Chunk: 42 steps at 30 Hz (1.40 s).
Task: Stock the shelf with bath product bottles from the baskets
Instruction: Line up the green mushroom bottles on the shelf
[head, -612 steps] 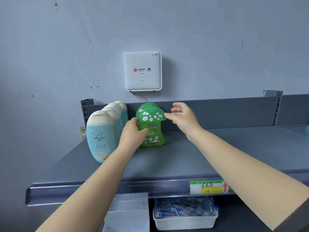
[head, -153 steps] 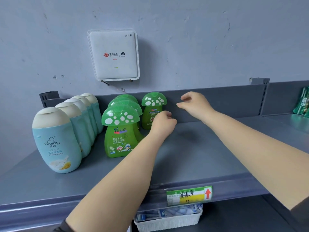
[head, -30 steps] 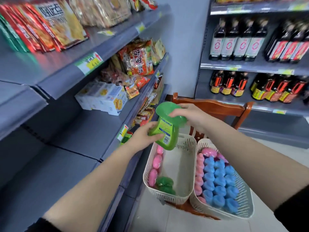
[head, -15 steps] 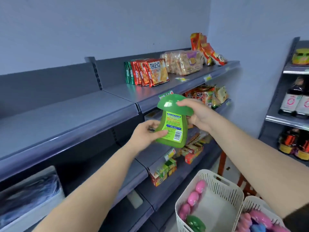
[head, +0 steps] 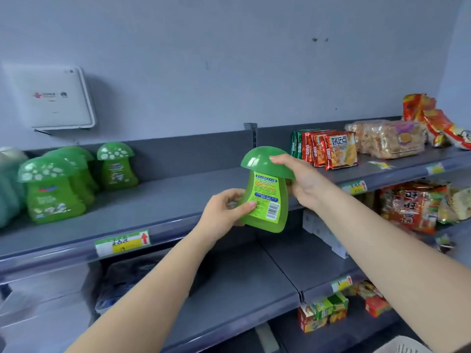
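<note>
I hold a green mushroom-shaped bottle (head: 266, 197) upright in front of the grey shelf (head: 163, 200), its back label facing me. My left hand (head: 224, 212) grips its lower body and my right hand (head: 303, 184) grips under its cap. On the shelf at the left stand several more green mushroom bottles (head: 51, 189), one further back (head: 116, 165). Pale blue bottles (head: 9, 184) are partly cut off at the left edge. A corner of a white basket (head: 405, 347) shows at the bottom right.
A white router box (head: 51, 98) hangs on the wall above the shelf. Snack packs (head: 326, 149) and bread bags (head: 387, 138) fill the shelf section to the right. Lower shelves carry boxes and packets. A yellow-green price tag (head: 122, 243) sits on the shelf lip.
My view has swung left from the baskets to the shelf. Both hands have carried the green bottle up and left, level with the shelf holding the other mushroom bottles.
</note>
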Motion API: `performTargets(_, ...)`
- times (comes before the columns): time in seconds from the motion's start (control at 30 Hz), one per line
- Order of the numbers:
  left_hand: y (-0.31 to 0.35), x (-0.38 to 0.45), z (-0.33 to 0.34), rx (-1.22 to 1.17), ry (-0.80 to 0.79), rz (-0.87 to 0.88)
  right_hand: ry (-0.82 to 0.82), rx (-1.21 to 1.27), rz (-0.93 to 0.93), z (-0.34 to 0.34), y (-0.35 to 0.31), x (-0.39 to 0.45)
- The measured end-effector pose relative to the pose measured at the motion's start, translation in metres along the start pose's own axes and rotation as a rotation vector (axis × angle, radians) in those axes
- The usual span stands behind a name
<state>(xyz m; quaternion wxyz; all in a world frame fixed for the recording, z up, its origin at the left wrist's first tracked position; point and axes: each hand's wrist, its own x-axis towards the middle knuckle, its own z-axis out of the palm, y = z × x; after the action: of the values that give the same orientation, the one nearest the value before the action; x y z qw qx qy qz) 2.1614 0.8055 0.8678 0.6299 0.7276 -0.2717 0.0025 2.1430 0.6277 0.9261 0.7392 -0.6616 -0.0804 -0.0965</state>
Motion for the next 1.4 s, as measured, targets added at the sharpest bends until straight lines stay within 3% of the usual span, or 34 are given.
performTargets(0.17, 0.011, -0.013, -0.060, -0.071, 0.046, 0.026, -0.318, 0.072, 0.010, 0.048, -0.013, 0.022)
performTargets(0.33, 0.014, -0.026, -0.124, -0.151, 0.065, 0.027, -0.658, 0.308, 0.029, 0.097, -0.006, 0.051)
performTargets(0.63, 0.014, -0.043, -0.212, -0.349, -0.006, -0.013, -0.945, 0.313, -0.057, 0.211, 0.016, 0.088)
performTargets(0.73, 0.009, -0.042, -0.235, -0.363, 0.015, -0.058, -0.835, 0.273, -0.108, 0.242, 0.018, 0.092)
performTargets(0.9, 0.003, -0.034, -0.266, -0.241, 0.192, -0.136, -0.403, 0.138, -0.164, 0.283, 0.018, 0.102)
performTargets(1.03, -0.005, -0.032, -0.275, -0.244, 0.302, -0.134, -0.182, 0.004, -0.199, 0.296, 0.026, 0.114)
performTargets(1.1, -0.006, -0.032, -0.272, -0.126, 0.371, -0.094, -0.076, -0.039, -0.216, 0.300, 0.030, 0.122)
performTargets(1.23, -0.017, -0.013, -0.268, 0.446, 0.527, -0.013, 0.013, -0.155, -0.272, 0.312, 0.045, 0.136)
performTargets(1.4, -0.027, 0.017, -0.275, 0.534, 0.603, -0.072, 0.014, -0.206, -0.271, 0.313, 0.061, 0.154)
